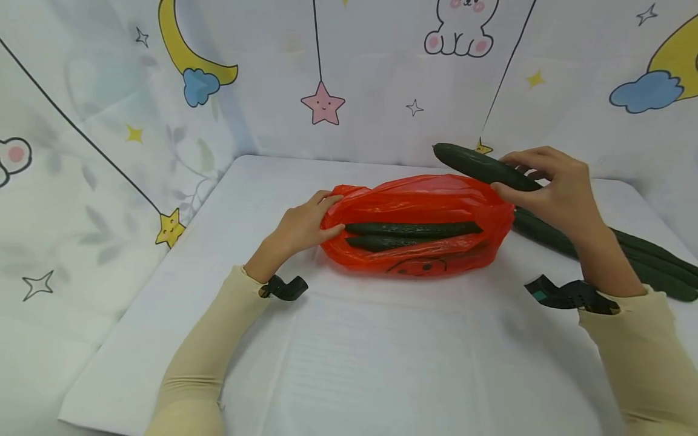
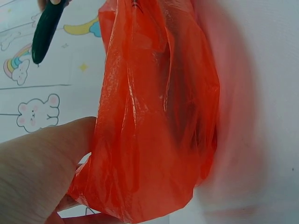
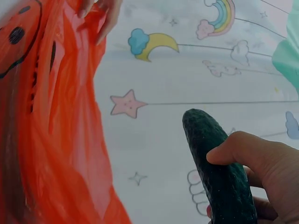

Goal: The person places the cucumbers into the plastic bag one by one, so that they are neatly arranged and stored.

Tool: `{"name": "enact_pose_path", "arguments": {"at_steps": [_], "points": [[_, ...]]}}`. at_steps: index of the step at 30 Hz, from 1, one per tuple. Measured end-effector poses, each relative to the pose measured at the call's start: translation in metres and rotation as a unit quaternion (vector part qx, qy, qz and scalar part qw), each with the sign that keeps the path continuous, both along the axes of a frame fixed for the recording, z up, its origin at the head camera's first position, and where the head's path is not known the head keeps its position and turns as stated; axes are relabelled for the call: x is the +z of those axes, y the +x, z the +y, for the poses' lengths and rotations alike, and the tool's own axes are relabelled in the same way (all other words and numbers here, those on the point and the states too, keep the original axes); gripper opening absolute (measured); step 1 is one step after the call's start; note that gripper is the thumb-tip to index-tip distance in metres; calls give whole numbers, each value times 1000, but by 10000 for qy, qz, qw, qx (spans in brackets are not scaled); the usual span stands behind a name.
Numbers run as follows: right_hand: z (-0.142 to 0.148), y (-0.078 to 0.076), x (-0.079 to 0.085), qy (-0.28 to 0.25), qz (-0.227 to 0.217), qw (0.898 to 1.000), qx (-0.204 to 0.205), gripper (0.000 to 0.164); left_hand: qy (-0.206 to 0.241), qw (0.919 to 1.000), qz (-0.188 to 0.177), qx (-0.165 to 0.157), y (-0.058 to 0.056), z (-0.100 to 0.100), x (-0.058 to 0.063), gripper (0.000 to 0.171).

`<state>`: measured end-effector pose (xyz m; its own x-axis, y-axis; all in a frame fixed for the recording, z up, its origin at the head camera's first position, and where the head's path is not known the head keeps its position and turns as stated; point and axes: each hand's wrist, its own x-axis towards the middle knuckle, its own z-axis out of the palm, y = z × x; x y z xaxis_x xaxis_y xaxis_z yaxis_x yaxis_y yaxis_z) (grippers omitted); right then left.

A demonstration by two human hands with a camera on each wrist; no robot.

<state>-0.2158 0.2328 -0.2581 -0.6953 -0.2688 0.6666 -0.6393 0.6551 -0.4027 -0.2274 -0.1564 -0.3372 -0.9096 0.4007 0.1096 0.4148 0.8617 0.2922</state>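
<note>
A red plastic bag [image 1: 420, 200] lies on the table with its mouth spread, and two dark green cucumbers [image 1: 414, 229] show inside it. My left hand [image 1: 302, 224] grips the bag's left end, thumb at the opening and fingers behind the film. Above the bag's right end, my right hand [image 1: 556, 184] holds another cucumber [image 1: 480, 163] between thumb and fingers, its free tip pointing left and slightly up. In the right wrist view the thumb presses along the side of that held cucumber [image 3: 219, 172]. The left wrist view shows the bag [image 2: 145, 116] bulging beside the left thumb.
More cucumbers [image 1: 649, 260] lie side by side on the table at the right, partly behind the right forearm. The white table [image 1: 382, 351] meets a cloth backdrop [image 1: 371, 60] printed with moons, stars and bears. Dark straps [image 1: 572, 297] circle both wrists.
</note>
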Motion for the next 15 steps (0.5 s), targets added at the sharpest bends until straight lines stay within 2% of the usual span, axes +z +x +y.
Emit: {"name": "enact_pose_path", "arguments": {"at_steps": [10,15], "points": [[-24,-1,1,-146,-7,9996,239,36,-16,9999,-92,39,-1,1,1,66],[-35,-3,2,-215,-166,9990,345,39,-20,9999,-136,45,0,1,2,67]]}}
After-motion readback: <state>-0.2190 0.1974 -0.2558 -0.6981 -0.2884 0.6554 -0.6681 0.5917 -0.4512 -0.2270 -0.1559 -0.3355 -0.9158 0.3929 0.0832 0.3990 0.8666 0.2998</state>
